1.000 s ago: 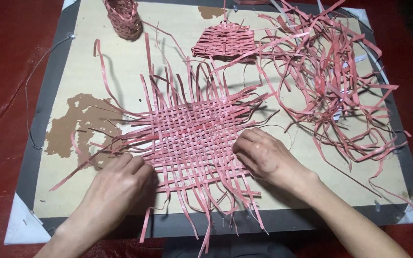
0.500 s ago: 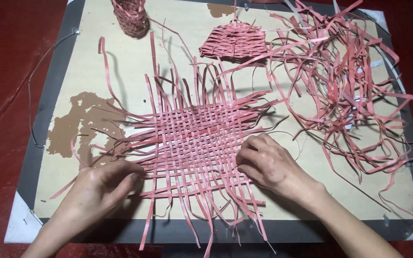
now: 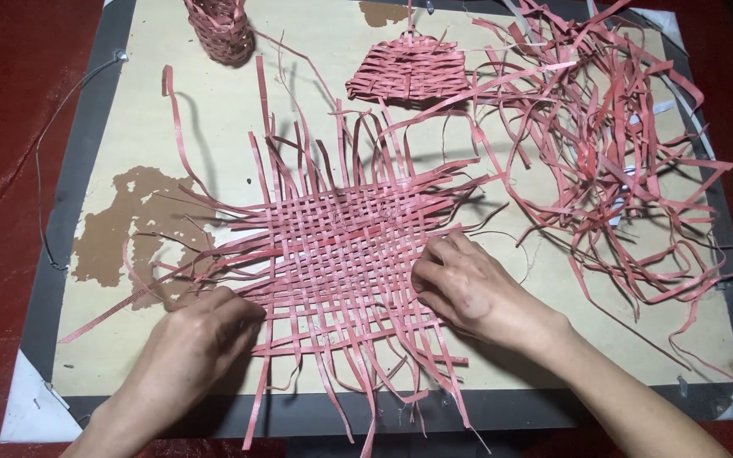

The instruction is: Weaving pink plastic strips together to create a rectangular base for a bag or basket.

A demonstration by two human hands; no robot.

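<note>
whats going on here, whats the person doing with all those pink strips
A person is weaving flat pink strips into a square mat on a tan board. The left hand presses the mat's lower left edge and the right hand rests on its right side. Loose strip ends stick out all round. A tangled pile of spare strips lies to the right, with a smaller woven piece and a small woven basket at the top.

Left hand point(image 3: 187, 343) low at the left, palm down, fingers curled inward and pointing to the right, forearm going out at the bottom edge. Right hand point(image 3: 467, 288) palm down too, knuckles raised, fingers bent and pointing left, forearm stretched toward the bottom right corner.
</note>
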